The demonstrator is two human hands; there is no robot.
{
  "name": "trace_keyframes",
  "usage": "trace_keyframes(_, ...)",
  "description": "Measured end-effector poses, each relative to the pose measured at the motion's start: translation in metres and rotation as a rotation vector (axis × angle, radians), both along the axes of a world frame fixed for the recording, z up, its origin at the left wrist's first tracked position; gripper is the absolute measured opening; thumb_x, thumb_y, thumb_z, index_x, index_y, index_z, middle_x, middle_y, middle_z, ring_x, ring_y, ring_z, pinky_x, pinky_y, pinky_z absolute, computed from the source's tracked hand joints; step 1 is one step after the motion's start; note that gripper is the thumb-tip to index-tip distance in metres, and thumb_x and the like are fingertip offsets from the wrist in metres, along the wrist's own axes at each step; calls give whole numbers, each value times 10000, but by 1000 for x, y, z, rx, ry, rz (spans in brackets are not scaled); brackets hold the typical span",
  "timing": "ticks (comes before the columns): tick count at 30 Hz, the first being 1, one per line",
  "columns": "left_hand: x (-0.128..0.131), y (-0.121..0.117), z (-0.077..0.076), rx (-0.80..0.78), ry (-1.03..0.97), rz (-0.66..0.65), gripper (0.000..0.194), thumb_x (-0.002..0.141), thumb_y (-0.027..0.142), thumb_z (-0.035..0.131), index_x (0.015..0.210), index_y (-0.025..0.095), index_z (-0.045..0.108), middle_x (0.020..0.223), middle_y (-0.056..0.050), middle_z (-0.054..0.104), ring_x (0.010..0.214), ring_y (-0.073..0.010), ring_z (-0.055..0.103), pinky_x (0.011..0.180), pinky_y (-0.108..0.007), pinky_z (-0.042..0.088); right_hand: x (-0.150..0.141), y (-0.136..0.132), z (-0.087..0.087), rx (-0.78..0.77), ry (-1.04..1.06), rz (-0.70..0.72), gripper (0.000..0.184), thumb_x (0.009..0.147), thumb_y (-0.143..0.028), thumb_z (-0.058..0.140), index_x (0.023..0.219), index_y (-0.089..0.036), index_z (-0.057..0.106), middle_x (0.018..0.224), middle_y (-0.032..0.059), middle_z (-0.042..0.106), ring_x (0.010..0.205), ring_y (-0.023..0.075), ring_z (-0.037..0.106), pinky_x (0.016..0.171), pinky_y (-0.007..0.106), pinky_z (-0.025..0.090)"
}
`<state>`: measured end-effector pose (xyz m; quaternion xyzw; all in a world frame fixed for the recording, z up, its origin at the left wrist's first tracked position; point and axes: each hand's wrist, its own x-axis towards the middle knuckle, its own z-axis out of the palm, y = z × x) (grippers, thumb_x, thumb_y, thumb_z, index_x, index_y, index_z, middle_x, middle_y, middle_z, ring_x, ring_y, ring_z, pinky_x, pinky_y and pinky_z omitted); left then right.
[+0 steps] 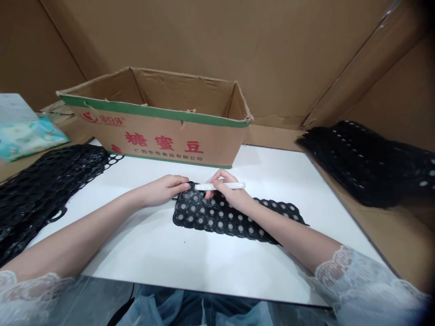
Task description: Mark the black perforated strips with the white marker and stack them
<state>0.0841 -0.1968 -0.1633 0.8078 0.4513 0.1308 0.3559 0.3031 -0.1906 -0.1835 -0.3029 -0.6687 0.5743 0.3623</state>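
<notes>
Head view. A flat black rubber sheet punched with rows of round holes [220, 217] lies on the white rectangular work board [190, 262], in front of the open brown cardboard box with a green band and red characters [159, 136]. All places below are given relative to this box.

The left hand [166, 189] rests palm down in front of the box's middle, its fingers curled and its fingertips [185, 185] pressed on the near-left corner of the sheet; it closes around nothing, only pinning the sheet's edge to the board. The right hand [227, 188] lies just right of the left one, in front of the box's right half, directly over the sheet's far edge. Its thumb and fingers are pinched tight on a slim white plastic stick-shaped tool [220, 186], which lies level, parallel to the box front, with both ends jutting out of the grip. The tool sits at the sheet's far edge; whether its tip touches the rubber cannot be told. The rest of the sheet runs away from the grip, under the right forearm and toward the near right.

Left of the box lies a heap of black perforated rubber sheets [44, 190], and behind it a pale blue tissue packet [23, 133]. Well right of the box a second black pile of sheets [370, 163] rests on brown cardboard.
</notes>
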Motion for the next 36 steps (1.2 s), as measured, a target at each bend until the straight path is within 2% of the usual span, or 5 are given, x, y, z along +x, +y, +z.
trace_keyframes(6, 2, -1, -3, 56, 43, 19, 384, 845, 457, 297, 688, 162, 487, 651, 5, 469, 639, -130, 415, 614, -240, 344, -2, 1, -2, -4, -31, -47, 102, 800, -282, 473, 774, -192, 435, 609, -23, 598, 632, 116, 560, 672, 282, 431)
trace_keyframes(11, 8, -7, -7, 287, -92, 133, 343, 800, 457, 425, 979, 185, 532, 1018, -65, 544, 984, -210, 445, 853, -321, 358, -1, -2, 8, -11, -11, -140, 160, 781, -331, 519, 746, -184, 468, 602, -23, 597, 590, 98, 550, 655, 267, 442)
trace_keyframes(16, 14, -13, -1, 63, -253, 231, 281, 800, 434, 456, 858, 178, 555, 911, -34, 583, 858, -173, 518, 793, -306, 402, -1, -7, 11, -6, 44, -150, 174, 768, -351, 549, 770, -191, 479, 637, -19, 614, 637, 109, 597, 673, 273, 462)
trace_keyframes(20, 17, -17, 2, 106, -289, 245, 351, 733, 423, 567, 1013, 214, 533, 1091, -43, 544, 1031, -209, 460, 909, -352, 344, -1, -8, 10, 21, 62, -191, 181, 783, -362, 532, 778, -188, 481, 609, -21, 607, 632, 115, 605, 677, 276, 458)
trace_keyframes(36, 26, -18, -5, 234, -323, 210, 149, 774, 336, 529, 764, 188, 532, 993, -37, 571, 1027, -190, 463, 918, -347, 330, 1, -12, 10, 210, 117, -288, 249, 843, -349, 438, 751, -153, 560, 630, 2, 565, 610, 95, 545, 643, 249, 457)
